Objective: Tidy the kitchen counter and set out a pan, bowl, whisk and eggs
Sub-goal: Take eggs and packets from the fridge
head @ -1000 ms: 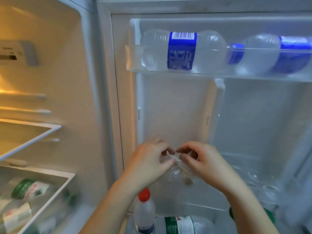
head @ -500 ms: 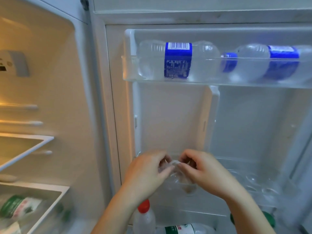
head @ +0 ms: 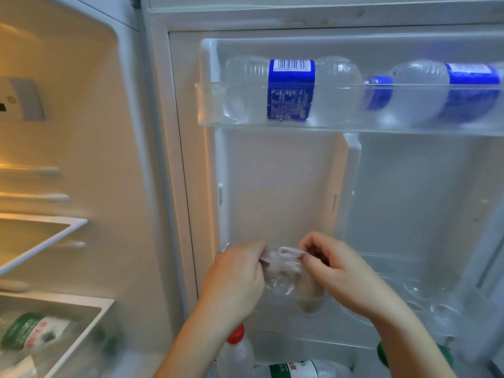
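Both my hands work at a clear plastic bag (head: 283,271) in the middle shelf of the open fridge door. My left hand (head: 234,279) pinches the bag's bunched top from the left. My right hand (head: 341,271) pinches the same top from the right. A pale brownish rounded shape, perhaps an egg (head: 309,302), shows through the bag's lower part. No pan, bowl or whisk is in view.
A clear egg tray (head: 425,293) lies in the same door shelf to the right. Two blue-labelled water bottles (head: 291,91) lie in the upper door shelf. A red-capped bottle (head: 236,353) stands below my hands. Fridge shelves (head: 54,230) are at left.
My hands keep hold of the bag's top and have drawn slightly apart, showing more of the bunched plastic. The view has shifted, so the door shelves sit lower in the frame.
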